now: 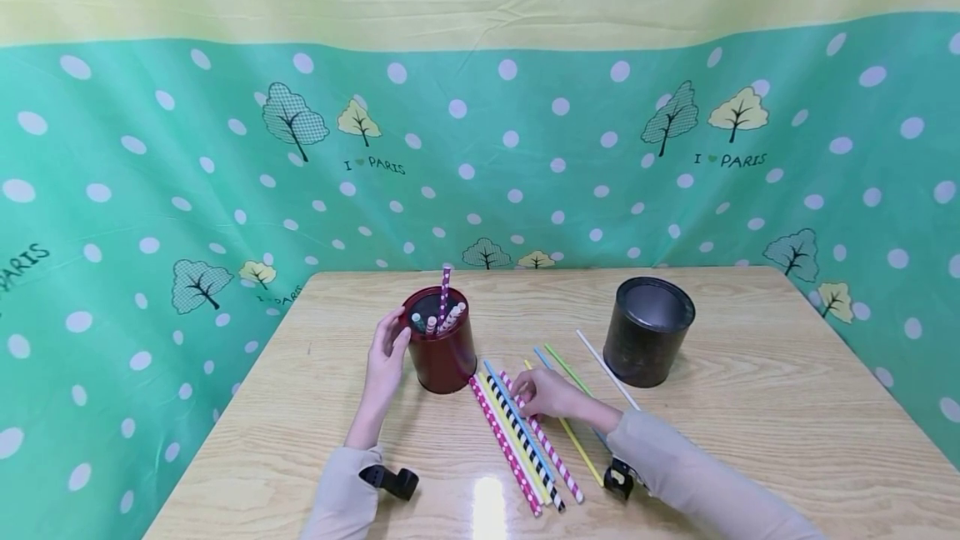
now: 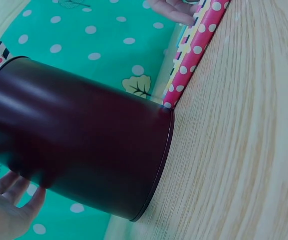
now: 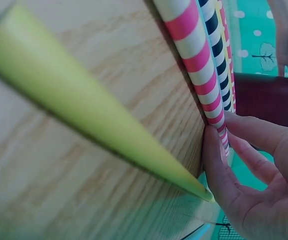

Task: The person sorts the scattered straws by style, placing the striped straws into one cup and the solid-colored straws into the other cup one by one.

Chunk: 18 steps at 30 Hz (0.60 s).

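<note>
My left hand [image 1: 386,357] rests on the left side of a dark red can [image 1: 442,367], fingertips at its rim and wall. Inside the can stand several patterned paper straws, one of them purple with white dots [image 1: 444,294]. My right hand [image 1: 551,394] pinches a pink-and-white striped straw [image 3: 199,62] between thumb and fingers, close over the table. That straw lies at the right of a row with a black-and-white striped straw [image 3: 217,45], a pink dotted straw [image 2: 197,50], and blue and yellow ones.
Right of the row lie a yellow straw [image 1: 580,448], a green straw [image 1: 568,369], a blue straw and a white straw [image 1: 607,369]. A black can [image 1: 648,340] stands at the back right of the wooden table [image 1: 750,407]. A green dotted curtain [image 1: 517,165] hangs behind.
</note>
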### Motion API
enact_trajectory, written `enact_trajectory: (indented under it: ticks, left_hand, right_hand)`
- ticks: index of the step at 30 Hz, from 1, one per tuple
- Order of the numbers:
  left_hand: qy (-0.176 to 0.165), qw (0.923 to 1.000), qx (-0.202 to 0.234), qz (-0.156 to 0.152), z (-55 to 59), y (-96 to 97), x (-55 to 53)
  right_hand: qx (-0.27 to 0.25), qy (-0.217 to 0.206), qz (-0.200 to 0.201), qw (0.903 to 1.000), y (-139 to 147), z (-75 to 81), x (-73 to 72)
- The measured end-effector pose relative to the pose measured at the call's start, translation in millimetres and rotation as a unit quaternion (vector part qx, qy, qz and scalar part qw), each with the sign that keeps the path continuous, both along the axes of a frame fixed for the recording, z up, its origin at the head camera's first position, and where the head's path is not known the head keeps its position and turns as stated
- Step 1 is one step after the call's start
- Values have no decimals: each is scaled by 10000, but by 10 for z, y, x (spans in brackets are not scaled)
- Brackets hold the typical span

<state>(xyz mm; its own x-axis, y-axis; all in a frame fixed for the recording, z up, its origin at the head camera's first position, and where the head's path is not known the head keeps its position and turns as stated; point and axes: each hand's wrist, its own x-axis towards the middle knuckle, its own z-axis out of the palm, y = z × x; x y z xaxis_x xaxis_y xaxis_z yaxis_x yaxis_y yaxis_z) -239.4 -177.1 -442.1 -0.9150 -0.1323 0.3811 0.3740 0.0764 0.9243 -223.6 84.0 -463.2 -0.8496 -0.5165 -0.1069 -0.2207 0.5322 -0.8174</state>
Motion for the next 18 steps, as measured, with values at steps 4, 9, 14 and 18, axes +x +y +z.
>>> enact_trajectory:
  ticks: [4,9,14,18]
  left_hand:
    - [26,10000,19,-8,-9,-5,-2]
    - [61,10000,22,-8,-5,-4,-8]
    - [-30,10000,24,13,0,1,-3]
    - [-48,10000,24,27,5,3,2]
  right_hand:
    - [66,155,17,9999,9,4,11]
    - [136,285,-27,9995,14,-5,17]
    - [172,350,-92,9992,9,-8,29]
    - [184,328,-178,9991,2,8,44]
